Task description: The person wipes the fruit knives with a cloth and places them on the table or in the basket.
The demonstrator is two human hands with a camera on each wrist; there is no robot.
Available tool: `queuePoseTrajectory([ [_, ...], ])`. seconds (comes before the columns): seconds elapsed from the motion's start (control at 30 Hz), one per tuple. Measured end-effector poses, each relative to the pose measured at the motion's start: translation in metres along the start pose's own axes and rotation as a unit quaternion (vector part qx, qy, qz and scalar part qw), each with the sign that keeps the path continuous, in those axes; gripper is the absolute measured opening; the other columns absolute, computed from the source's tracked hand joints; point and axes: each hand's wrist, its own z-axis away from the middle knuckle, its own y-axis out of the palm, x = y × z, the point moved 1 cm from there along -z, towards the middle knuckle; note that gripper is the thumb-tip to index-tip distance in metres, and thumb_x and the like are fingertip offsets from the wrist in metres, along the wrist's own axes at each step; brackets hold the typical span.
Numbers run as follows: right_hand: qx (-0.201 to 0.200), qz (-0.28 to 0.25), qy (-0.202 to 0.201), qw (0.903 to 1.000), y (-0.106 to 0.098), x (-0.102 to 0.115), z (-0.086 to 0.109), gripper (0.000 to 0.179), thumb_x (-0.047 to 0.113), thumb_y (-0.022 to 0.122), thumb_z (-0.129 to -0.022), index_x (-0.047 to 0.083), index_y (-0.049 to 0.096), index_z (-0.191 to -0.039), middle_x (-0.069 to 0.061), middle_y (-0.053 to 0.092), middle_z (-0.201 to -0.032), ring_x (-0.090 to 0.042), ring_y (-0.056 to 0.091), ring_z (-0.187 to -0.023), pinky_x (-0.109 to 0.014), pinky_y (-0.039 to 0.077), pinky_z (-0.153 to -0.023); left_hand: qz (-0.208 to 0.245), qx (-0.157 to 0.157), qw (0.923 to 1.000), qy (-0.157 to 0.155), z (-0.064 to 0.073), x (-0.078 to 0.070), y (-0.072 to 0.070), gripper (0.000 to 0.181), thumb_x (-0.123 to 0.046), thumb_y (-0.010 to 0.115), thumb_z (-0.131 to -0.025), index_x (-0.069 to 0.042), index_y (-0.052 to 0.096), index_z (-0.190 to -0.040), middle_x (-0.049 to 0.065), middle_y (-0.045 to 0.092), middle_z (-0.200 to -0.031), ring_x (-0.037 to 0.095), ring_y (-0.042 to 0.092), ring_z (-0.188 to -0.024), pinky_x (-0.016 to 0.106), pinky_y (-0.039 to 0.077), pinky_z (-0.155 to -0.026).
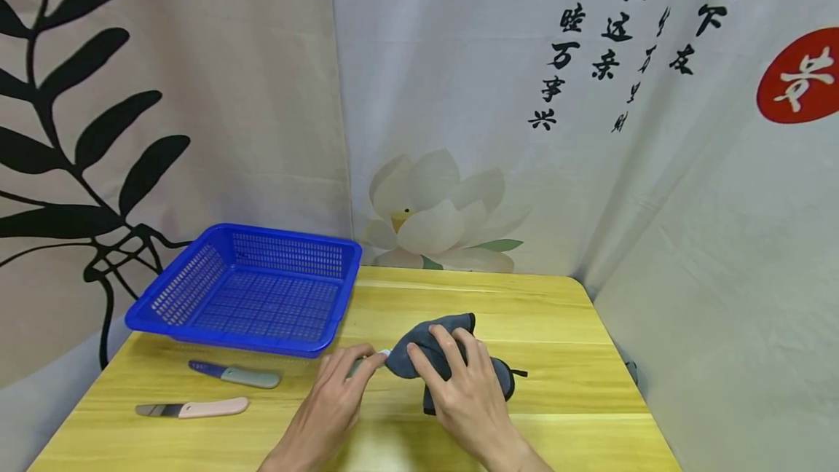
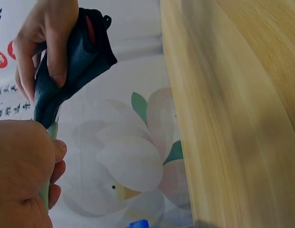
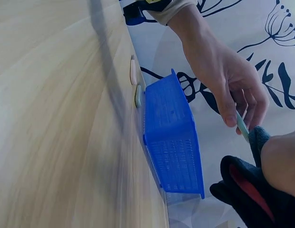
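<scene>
My left hand grips the pale green handle of a knife, its fingers curled round it. The knife's far end disappears into a dark grey-blue cloth with black edging, so its blade is hidden. Fingers of my right hand hold the folded cloth from above, close to the knife's end. A small black loop sticks out from the cloth's right side, and a red patch shows inside its fold in both wrist views. Both hands are above the front middle of the wooden table.
Left on the table lie a knife with a blue blade part and grey-green handle and a pink-handled knife. Behind them stands a blue plastic basket. Printed curtains hang along the table's back and right side.
</scene>
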Motion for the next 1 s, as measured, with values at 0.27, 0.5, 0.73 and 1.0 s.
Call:
queuePoseTrajectory([
  [0.27, -0.006, 0.008, 0.019, 0.9998, 0.002, -0.015, 0.003, 0.045, 0.018, 0.037, -0.121, 0.022, 0.077, -0.141, -0.021, 0.065, -0.146, -0.040, 0.060, -0.116, -0.052, 0.057, -0.085, -0.002, -0.014, 0.9999, 0.000, 0.000, 0.001, 0.001, 0.046, 0.008, 0.059, -0.092, -0.011, 0.075, -0.131, 0.007, 0.072, -0.123, 0.021, 0.067, -0.106, 0.038, 0.055, -0.082],
  [0.5, -0.011, 0.008, 0.037, 0.9992, 0.004, -0.029, 0.007, 0.044, 0.024, 0.036, -0.123, 0.020, 0.077, -0.141, -0.023, 0.065, -0.144, -0.042, 0.059, -0.116, -0.058, 0.058, -0.090, -0.001, -0.027, 0.9996, 0.001, -0.001, 0.002, 0.002, 0.041, 0.002, 0.057, -0.096, -0.012, 0.075, -0.131, 0.006, 0.072, -0.123, 0.021, 0.068, -0.107, 0.038, 0.055, -0.083],
  [0.73, -0.009, 0.015, 0.068, 0.9975, 0.003, -0.048, 0.012, 0.044, 0.026, 0.037, -0.123, 0.018, 0.076, -0.141, -0.026, 0.066, -0.143, -0.046, 0.060, -0.116, -0.061, 0.060, -0.089, 0.000, -0.006, 0.9996, -0.026, 0.001, 0.002, -0.001, 0.038, -0.003, 0.053, -0.103, -0.011, 0.075, -0.133, 0.008, 0.072, -0.125, 0.023, 0.069, -0.113, 0.040, 0.057, -0.088],
  [1.0, -0.025, -0.002, 0.070, 0.9973, -0.003, -0.048, 0.010, 0.042, 0.026, 0.040, -0.122, 0.018, 0.076, -0.142, -0.026, 0.066, -0.143, -0.047, 0.060, -0.117, -0.062, 0.060, -0.091, -0.006, -0.007, 0.9996, -0.029, -0.003, 0.004, -0.003, 0.046, 0.007, 0.060, -0.094, -0.009, 0.076, -0.134, 0.009, 0.072, -0.126, 0.026, 0.069, -0.115, 0.040, 0.055, -0.098],
])
